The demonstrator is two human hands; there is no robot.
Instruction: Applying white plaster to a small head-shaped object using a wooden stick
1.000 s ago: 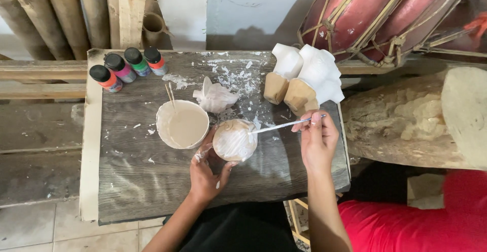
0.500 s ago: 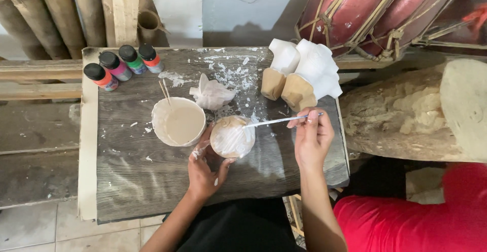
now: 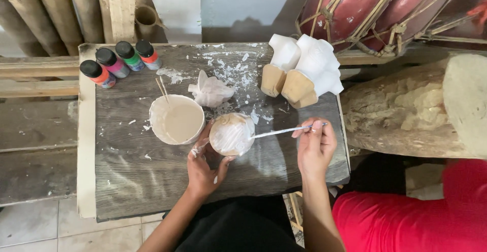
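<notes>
Left hand (image 3: 205,168) cups the small round wooden piece (image 3: 232,133) from below, fingers curled about its underside, just above the grey board (image 3: 132,181) beside the bowl of white primer (image 3: 176,120). Right hand (image 3: 315,148) pinches a thin brush (image 3: 281,130), tip touching it. I judge the piece light and rigid, its wet coat slippery, so bare wood underneath is the safest hold.

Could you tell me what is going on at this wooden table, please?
A person's left hand holds a small round wooden piece, partly coated white, above the table. The right hand holds a thin brush, its tip on the piece. A bowl of pale paint sits beside it.
</notes>
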